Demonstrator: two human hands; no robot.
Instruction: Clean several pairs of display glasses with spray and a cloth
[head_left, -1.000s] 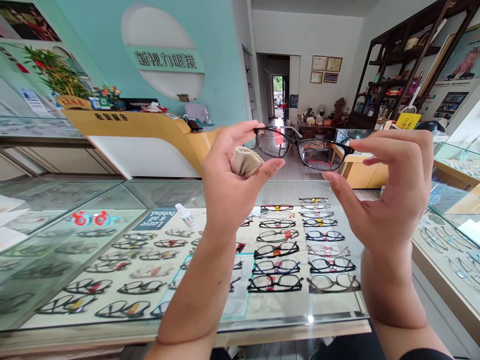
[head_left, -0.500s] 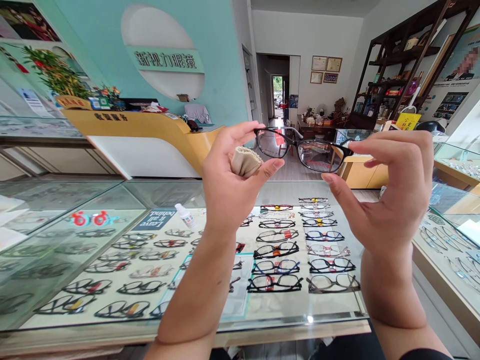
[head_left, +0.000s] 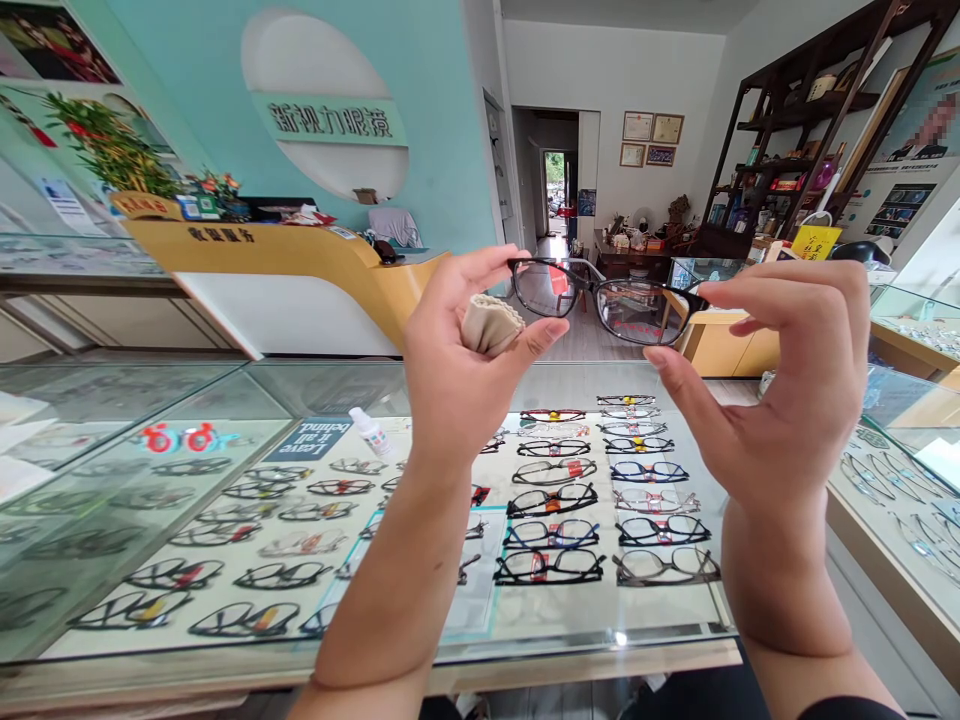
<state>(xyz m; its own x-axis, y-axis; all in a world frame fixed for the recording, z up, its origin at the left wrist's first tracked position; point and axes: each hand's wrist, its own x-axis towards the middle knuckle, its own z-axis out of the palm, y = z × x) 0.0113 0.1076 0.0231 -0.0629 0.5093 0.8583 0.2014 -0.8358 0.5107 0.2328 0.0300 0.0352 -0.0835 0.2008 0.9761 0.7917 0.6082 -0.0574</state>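
Observation:
Dark-framed eyeglasses (head_left: 637, 312) are held up in the air at chest height, lenses facing me, above the far side of the glass display case. My left hand (head_left: 454, 385) pinches their left end with its fingers; tucked in its palm is a folded beige cloth (head_left: 489, 325) with a zigzag edge. At the other end, my right hand (head_left: 787, 390) grips the frame's right corner between thumb and index finger. Small red marks show through or on both lenses. The left fingers partly cover the frame's left corner.
Below my hands, a glass display case (head_left: 555, 620) holds rows of eyeglasses (head_left: 551, 567). On its top stands a small white spray bottle (head_left: 369, 432). A yellow-and-white counter (head_left: 300, 300) is ahead on the left. Another glass case (head_left: 900, 500) flanks me on the right.

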